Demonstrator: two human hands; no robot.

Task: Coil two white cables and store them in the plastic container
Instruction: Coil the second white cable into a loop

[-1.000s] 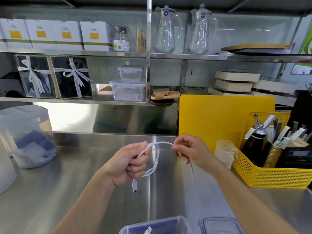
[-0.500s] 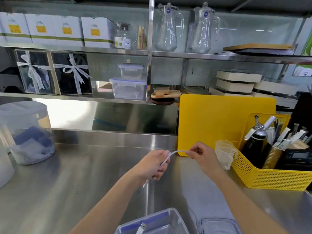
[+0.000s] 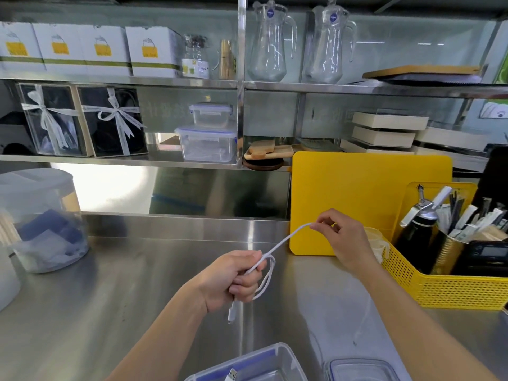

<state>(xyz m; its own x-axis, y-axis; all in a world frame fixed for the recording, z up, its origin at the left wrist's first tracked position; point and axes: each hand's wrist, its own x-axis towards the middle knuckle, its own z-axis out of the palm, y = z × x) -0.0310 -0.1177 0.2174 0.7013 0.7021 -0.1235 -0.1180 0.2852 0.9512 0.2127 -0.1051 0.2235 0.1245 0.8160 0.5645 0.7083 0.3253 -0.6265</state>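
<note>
Cable part-coiled: left hand fisted on a few loops, plug hanging below; right hand pinches the strand, drawn taut up toward the surface's back edge. Container open at the near edge, a plug showing inside, likely the first cable stored. Left: finish winding, drop in. Basket crowds the right edge; middle and left lie open.

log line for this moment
step: coiling | left hand: grips loops of white cable | right hand: pinches strand | plastic container: open
</note>
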